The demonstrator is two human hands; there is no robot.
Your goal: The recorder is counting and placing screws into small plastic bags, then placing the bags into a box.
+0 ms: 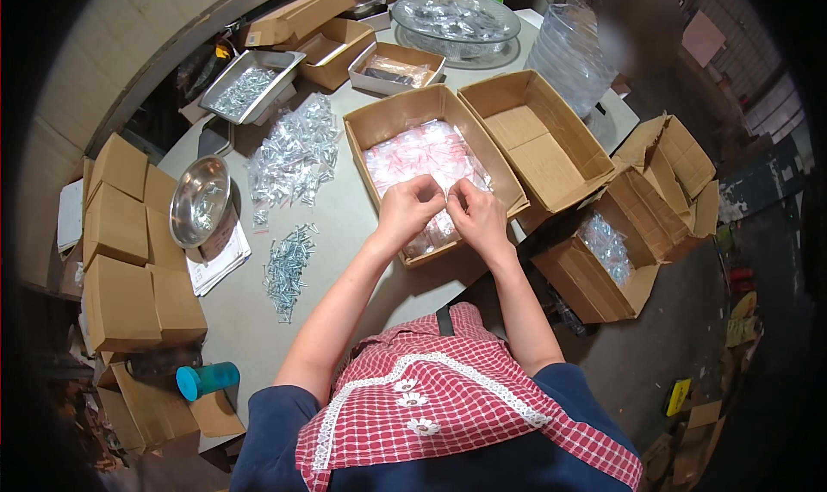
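Observation:
My left hand (412, 208) and my right hand (476, 219) are close together over the near part of an open cardboard box (504, 177). Thumb and fingers of both are pinched, seemingly on the edge of a small clear plastic bag (445, 201), mostly hidden by the fingers. Beneath them, the box is filled with many small flat zip bags (422, 156) with red strips. Left of the box lies a heap of filled clear bags (297, 147). Nearer to me is a loose pile of silvery screws (289, 268).
A metal bowl (200, 201) and a metal tray of hardware (245, 89) stand at the left. Right of the box is an open carton (534, 139); a lower carton (603, 272) holds clear bags. A teal cup (208, 380) sits near stacked cartons (125, 302). Clear plastic trays (457, 22) stand far back.

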